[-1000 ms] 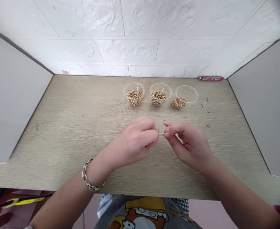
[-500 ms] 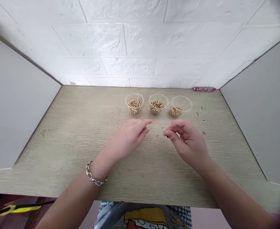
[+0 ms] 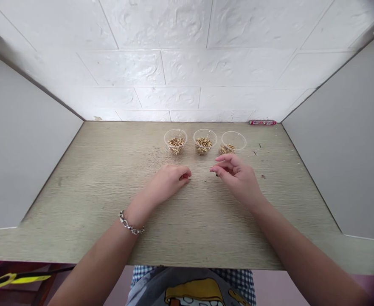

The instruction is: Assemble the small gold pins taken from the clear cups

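White brick-patterned wall (image 3: 187,68), woodgrain tabletop (image 3: 199,229)

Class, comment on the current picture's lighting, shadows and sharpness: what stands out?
Head view: white wall bright, extreme upper right corner dark; head view: shadows on the table soft and faint; head view: anything pinched in the right hand too small to identify.
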A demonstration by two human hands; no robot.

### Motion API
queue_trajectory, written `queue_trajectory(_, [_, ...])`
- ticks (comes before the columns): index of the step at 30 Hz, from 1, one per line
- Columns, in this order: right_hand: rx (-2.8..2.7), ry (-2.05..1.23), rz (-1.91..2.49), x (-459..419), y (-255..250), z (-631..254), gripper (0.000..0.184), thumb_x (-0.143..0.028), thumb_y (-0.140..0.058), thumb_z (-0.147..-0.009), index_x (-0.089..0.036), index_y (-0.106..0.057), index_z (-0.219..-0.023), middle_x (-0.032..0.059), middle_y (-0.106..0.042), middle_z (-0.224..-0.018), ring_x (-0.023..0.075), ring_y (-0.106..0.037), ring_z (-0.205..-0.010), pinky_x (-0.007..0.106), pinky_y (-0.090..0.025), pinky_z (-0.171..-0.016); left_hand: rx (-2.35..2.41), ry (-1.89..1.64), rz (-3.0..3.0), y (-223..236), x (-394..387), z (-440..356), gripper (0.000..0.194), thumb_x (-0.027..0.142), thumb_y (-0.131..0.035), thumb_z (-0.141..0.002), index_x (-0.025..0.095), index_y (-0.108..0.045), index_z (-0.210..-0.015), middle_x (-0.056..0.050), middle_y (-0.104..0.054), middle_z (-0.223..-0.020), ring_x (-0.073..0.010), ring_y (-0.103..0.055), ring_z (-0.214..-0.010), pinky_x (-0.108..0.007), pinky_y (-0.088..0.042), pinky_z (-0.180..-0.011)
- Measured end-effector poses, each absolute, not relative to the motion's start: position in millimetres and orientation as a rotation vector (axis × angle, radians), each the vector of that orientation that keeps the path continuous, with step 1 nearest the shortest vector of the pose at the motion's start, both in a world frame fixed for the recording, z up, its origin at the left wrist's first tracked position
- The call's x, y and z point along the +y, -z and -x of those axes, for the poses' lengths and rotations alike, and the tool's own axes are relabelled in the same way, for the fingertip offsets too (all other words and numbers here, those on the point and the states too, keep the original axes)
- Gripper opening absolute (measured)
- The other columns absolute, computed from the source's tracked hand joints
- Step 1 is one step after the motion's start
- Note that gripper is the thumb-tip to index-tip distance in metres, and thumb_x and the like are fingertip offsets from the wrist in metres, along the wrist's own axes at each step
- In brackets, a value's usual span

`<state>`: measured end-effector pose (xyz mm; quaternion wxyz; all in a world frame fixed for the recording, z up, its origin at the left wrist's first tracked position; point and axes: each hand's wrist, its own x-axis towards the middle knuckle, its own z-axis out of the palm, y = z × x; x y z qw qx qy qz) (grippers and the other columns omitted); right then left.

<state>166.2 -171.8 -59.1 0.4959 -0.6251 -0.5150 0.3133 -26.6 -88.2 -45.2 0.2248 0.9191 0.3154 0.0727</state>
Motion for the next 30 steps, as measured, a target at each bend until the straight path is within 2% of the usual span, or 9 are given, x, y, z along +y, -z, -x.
queue_trajectory(11, [-1.207,-0.837,1.533,-168,66,-165,0.024,-0.034,-0.062,-0.077,-0.02,-0.055,-0.094,0.0027,-0.069,-0.077,0.0158,-0.063,-0.072,0.033,-0.046,-0.071,0.838,-0.228,-2.631,50,-92,24,0.015,0.017,-0.046,-0.086,0.016,-0.061,-0.083,-0.003,-0.066,-0.079,-0.0147,-0.06,-0.072,-0.026,-0.043,-0.065])
queue_trajectory(14, [-1.228,-0.821,1.52,-170,66,-165,0.025,-0.035,-0.062,-0.077,-0.02,-0.056,-0.095,0.0029,-0.069,-0.077,0.0156,-0.063,-0.07,0.033,-0.047,-0.069,0.802,-0.265,-2.731,52,-93,25,0.016,0.023,-0.047,-0.088,0.015,-0.061,-0.085,-0.004,-0.065,-0.077,-0.0155,-0.059,-0.071,-0.027,-0.043,-0.065])
queue_trajectory(18, [-1.263,-0.77,1.456,-174,62,-165,0.025,-0.036,-0.065,-0.076,-0.022,-0.057,-0.095,0.0022,-0.069,-0.077,0.0157,-0.064,-0.071,0.031,-0.048,-0.067,0.757,-0.654,-2.905,44,-81,25,0.024,0.032,-0.048,-0.088,0.014,-0.062,-0.095,-0.006,-0.064,-0.086,-0.0167,-0.057,-0.079,-0.031,-0.045,-0.074])
queue_trajectory(21, [-1.242,-0.742,1.412,-178,59,-164,0.024,-0.036,-0.065,-0.076,-0.022,-0.058,-0.095,0.0026,-0.07,-0.077,0.0177,-0.066,-0.078,0.032,-0.049,-0.068,1.014,-0.83,-2.909,25,-57,21,0.024,0.026,-0.045,-0.089,0.012,-0.064,-0.095,-0.008,-0.062,-0.088,-0.0169,-0.054,-0.081,-0.031,-0.045,-0.075])
queue_trajectory(23, [-1.224,-0.733,1.39,-179,57,-164,0.024,-0.036,-0.066,-0.076,-0.023,-0.058,-0.094,0.0029,-0.069,-0.077,0.0185,-0.066,-0.079,0.031,-0.05,-0.066,1.159,-0.692,-2.936,12,-39,16,0.023,0.025,-0.048,-0.087,0.014,-0.067,-0.094,-0.011,-0.059,-0.099,-0.021,-0.051,-0.091,-0.037,-0.044,-0.083])
queue_trajectory(25, [-1.217,-0.727,1.37,-181,55,-164,0.023,-0.037,-0.066,-0.076,-0.023,-0.058,-0.093,0.003,-0.068,-0.077,0.0184,-0.067,-0.078,0.031,-0.05,-0.064,1.18,-0.452,-2.941,2,-23,8,0.022,0.027,-0.051,-0.084,0.015,-0.07,-0.085,-0.011,-0.058,-0.107,-0.025,-0.047,-0.1,-0.04,-0.042,-0.086])
queue_trajectory(28, [-1.22,-0.717,1.35,-182,54,-164,0.022,-0.036,-0.065,-0.077,-0.023,-0.059,-0.093,0.003,-0.068,-0.078,0.0177,-0.067,-0.077,0.03,-0.05,-0.063,1.244,-0.159,-2.893,-3,-8,-1,0.019,0.025,-0.055,-0.08,0.014,-0.07,-0.082,-0.011,-0.061,-0.106,-0.0261,-0.047,-0.1,-0.041,-0.042,-0.085])
queue_trajectory(30, [-1.223,-0.718,1.341,-182,53,-164,0.021,-0.035,-0.065,-0.077,-0.023,-0.059,-0.093,0.0026,-0.068,-0.079,0.0175,-0.067,-0.077,0.03,-0.05,-0.064,1.243,-0.128,-2.848,1,-3,-5,0.016,0.022,-0.056,-0.078,0.014,-0.07,-0.079,-0.011,-0.063,-0.1,-0.0244,-0.05,-0.095,-0.04,-0.043,-0.084])
